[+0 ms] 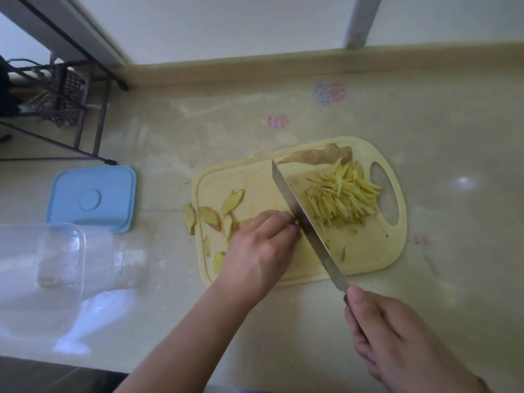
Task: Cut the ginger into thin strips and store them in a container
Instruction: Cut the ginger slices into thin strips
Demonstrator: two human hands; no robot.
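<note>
My right hand (397, 336), lower right, grips the knife (303, 219) by its handle, the blade angled across the board (368, 251). My left hand (255, 251) curls its fingers on ginger at the blade, knuckles likely guiding it. Strips (343, 197) lie heaped at the board's right; slices (209, 217) wait left. The container (42, 265) sits open at left, lid (93, 198) beside it.

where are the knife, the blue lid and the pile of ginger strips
knife (300, 219), head view, on the flat of the blade
blue lid (92, 198), head view, on the round mark in its middle
ginger strips (341, 198), head view, on the middle of the pile
</note>
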